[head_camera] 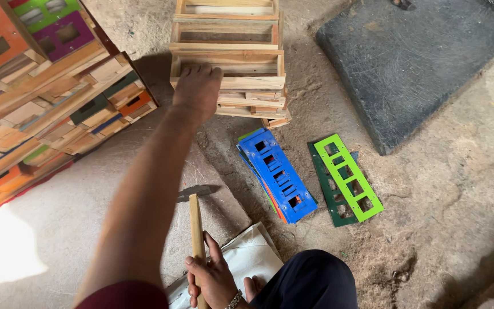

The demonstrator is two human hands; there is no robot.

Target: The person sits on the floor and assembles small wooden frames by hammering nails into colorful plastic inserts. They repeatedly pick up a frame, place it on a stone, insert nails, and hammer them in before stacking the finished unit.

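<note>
Fingers [201, 71] of the left hand [196, 91] lay spread, pressed on top of the frame stack [230, 63], which stood on the dusty floor [458, 171] ahead of the knee. Finished boxes [41, 109], bare wood faced with coloured slotted plates, were piled at left; judged well along, several frames still unfaced. A dark mat [413, 57] lay at right. Loose plates remained: blue [278, 174], green [349, 177]. Right hand [212, 280] was closed round the wooden hammer [196, 229] handle

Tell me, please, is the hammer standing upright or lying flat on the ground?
Upright: the right hand grips the hammer by its wooden handle, head up and clear of the ground.
</note>
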